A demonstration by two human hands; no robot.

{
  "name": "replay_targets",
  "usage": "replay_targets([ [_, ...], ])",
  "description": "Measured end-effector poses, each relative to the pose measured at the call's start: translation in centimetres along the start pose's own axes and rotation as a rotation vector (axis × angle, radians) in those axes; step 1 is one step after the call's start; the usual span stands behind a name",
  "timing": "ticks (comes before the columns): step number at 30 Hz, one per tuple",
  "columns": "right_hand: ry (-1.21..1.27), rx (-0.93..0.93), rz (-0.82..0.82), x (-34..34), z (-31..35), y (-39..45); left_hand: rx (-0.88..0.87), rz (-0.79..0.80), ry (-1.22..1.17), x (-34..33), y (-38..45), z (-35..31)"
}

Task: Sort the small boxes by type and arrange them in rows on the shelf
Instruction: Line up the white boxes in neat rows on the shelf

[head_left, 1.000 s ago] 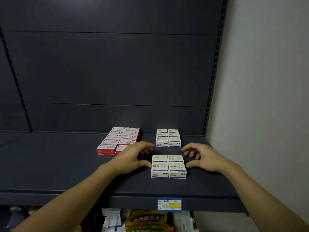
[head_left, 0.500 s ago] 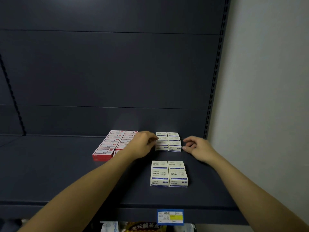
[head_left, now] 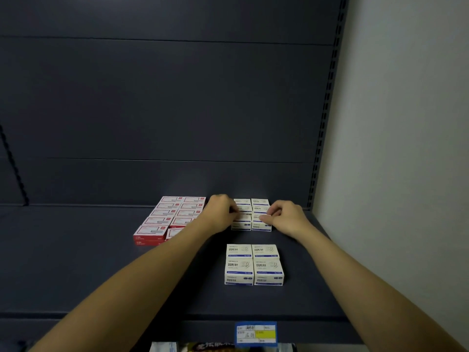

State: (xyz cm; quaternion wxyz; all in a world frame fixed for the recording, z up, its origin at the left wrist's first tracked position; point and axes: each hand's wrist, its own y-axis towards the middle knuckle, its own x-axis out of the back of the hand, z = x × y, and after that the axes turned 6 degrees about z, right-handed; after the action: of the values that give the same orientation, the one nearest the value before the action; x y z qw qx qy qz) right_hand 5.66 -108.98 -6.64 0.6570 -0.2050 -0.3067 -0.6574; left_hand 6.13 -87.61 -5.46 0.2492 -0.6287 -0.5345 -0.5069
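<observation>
White boxes [head_left: 254, 264], four in front; both hands' fingers [head_left: 265, 217] grip the rear block [head_left: 250, 214].

Matte dark slate-blue metal shelf [head_left: 76, 262]; flat red cardboard boxes with white label panels [head_left: 165, 219]; small white cardboard boxes with blue bands and dark print [head_left: 253, 265]; blue-edged price tag with a yellow patch [head_left: 255, 334]; pale grey wall [head_left: 406, 148]

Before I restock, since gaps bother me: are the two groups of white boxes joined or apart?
Apart. A bare strip of shelf separates the front white boxes from the rear white boxes.
</observation>
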Motion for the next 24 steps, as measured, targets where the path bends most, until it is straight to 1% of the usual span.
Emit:
replay_targets([
  [5, 0.008, -0.011, 0.111, 0.3, 0.2, -0.5, -0.039, 0.07, -0.025, 0.9, -1.1, 0.0],
  [10, -0.007, 0.017, 0.226, 0.7, 0.2, -1.3, -0.069, 0.17, -0.062, 1.0, -2.2, -0.2],
  [16, 0.006, 0.056, 0.341, 1.3, 0.6, -2.6, -0.106, 0.229, -0.06, 1.6, -3.4, -0.3],
  [24, 0.061, 0.084, 0.38, 1.5, 0.5, -3.4, -0.135, 0.293, -0.117, 2.2, -4.4, -0.6],
])
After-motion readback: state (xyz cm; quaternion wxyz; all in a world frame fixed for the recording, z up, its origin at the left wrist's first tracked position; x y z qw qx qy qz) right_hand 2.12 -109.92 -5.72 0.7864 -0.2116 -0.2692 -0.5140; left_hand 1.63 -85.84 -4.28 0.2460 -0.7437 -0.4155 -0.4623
